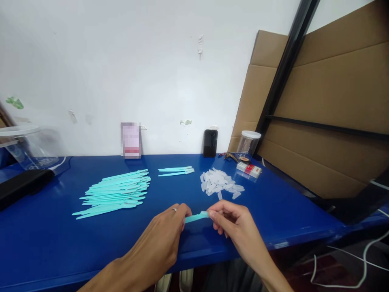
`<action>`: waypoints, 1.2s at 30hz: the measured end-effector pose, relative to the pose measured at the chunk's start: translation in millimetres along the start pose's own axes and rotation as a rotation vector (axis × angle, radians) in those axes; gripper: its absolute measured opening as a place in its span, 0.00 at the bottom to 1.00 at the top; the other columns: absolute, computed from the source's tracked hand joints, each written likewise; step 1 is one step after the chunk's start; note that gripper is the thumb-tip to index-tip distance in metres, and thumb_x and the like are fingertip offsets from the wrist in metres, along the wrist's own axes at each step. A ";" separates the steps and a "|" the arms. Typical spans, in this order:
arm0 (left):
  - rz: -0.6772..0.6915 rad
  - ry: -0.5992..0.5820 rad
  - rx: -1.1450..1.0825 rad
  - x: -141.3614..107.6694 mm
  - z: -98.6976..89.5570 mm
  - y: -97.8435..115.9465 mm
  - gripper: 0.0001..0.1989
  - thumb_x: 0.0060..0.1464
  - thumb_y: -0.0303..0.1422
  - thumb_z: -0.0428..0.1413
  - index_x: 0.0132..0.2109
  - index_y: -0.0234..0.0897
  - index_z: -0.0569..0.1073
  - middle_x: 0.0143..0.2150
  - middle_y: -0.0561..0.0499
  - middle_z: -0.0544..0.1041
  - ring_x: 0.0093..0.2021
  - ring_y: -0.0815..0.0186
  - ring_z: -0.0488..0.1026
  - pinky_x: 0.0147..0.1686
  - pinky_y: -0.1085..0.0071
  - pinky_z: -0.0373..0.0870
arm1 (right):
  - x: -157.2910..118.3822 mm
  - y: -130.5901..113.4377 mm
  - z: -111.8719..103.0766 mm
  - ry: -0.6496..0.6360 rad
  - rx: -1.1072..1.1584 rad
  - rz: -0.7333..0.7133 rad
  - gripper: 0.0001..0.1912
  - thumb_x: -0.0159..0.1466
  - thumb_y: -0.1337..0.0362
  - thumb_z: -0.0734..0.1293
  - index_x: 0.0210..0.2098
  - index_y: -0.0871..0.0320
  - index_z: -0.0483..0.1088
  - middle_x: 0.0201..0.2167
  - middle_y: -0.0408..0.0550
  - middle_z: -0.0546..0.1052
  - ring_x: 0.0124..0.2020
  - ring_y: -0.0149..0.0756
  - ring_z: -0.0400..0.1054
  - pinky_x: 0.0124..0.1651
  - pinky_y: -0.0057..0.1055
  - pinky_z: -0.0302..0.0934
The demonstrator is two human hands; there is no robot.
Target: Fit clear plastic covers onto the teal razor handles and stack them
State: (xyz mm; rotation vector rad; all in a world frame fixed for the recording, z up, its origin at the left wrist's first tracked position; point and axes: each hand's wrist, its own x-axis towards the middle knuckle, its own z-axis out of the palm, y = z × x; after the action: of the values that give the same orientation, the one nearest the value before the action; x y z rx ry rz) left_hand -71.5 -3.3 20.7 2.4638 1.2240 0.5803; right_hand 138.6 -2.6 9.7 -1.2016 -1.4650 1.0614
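Just above the front edge of the table, a teal eyebrow razor (196,217) spans the gap between my two hands. My left hand (172,223) is closed round its handle, which it mostly hides. The fingers of my right hand (229,219) pinch the blade end; whether a cap sits between them cannot be made out. Beyond my right hand lies a loose pile of whitish translucent blade caps (217,181). A large heap of teal razors (117,192) is spread to the left. Between heap and caps, several razors with pale tips (176,170) lie side by side.
On the blue table (45,243), a clear jar (248,144), keys (229,156) and a cigarette box (249,169) are at back right. A phone (210,143) and a pink card (131,140) lean on the wall. A black case (24,186) and a clear tub (33,150) stand left.
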 end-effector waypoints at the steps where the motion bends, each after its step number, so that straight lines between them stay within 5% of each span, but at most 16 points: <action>1: -0.011 0.002 -0.016 -0.3 0.1 1.7 0.09 0.65 0.29 0.38 0.42 0.43 0.62 0.33 0.53 0.70 0.30 0.64 0.67 0.30 0.69 0.60 | -0.3 0.1 0.2 -0.006 0.007 0.007 0.13 0.61 0.55 0.69 0.29 0.59 0.75 0.19 0.41 0.71 0.21 0.29 0.63 0.23 0.24 0.53; 7: -0.032 -0.007 0.033 0.5 -3.4 0.6 0.05 0.66 0.32 0.44 0.46 0.45 0.63 0.42 0.52 0.72 0.39 0.62 0.71 0.37 0.68 0.64 | 4.7 3.8 -6.4 -0.003 -0.003 0.000 0.17 0.62 0.51 0.67 0.31 0.59 0.76 0.21 0.44 0.72 0.23 0.32 0.64 0.24 0.26 0.56; 13: -0.132 0.140 0.246 27.9 -25.7 -33.1 0.10 0.67 0.31 0.41 0.42 0.41 0.66 0.41 0.49 0.72 0.39 0.60 0.71 0.38 0.65 0.64 | 17.8 17.4 -37.1 0.362 -0.140 -0.041 0.19 0.60 0.47 0.66 0.27 0.56 0.74 0.21 0.43 0.71 0.24 0.34 0.62 0.26 0.27 0.56; 21: -0.164 0.138 0.402 86.1 -16.7 -64.4 0.10 0.59 0.23 0.47 0.41 0.39 0.72 0.41 0.47 0.74 0.43 0.59 0.71 0.42 0.66 0.65 | 21.4 30.2 -41.1 0.279 -0.173 -0.035 0.20 0.62 0.46 0.63 0.26 0.55 0.71 0.21 0.43 0.70 0.23 0.34 0.62 0.24 0.27 0.55; 31: -0.106 0.123 0.593 107.1 -19.7 -75.1 0.11 0.59 0.24 0.48 0.42 0.39 0.74 0.43 0.46 0.73 0.45 0.57 0.68 0.44 0.64 0.64 | 22.0 23.3 -38.9 0.271 -0.321 -0.046 0.20 0.65 0.49 0.59 0.26 0.54 0.71 0.20 0.43 0.72 0.23 0.35 0.66 0.25 0.27 0.58; 36: -0.050 0.109 0.635 110.7 -17.8 -72.5 0.14 0.61 0.22 0.45 0.43 0.39 0.73 0.42 0.45 0.74 0.45 0.57 0.68 0.45 0.62 0.64 | 16.2 24.5 -26.0 0.290 -0.738 -0.297 0.15 0.67 0.59 0.58 0.42 0.51 0.76 0.40 0.50 0.79 0.39 0.43 0.74 0.32 0.30 0.65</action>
State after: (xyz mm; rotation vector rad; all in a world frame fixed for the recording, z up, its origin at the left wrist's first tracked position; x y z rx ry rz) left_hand -68.5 130.1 26.2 2.9194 1.7208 0.3478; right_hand 167.0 18.5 -7.0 -1.4905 -1.7840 0.1131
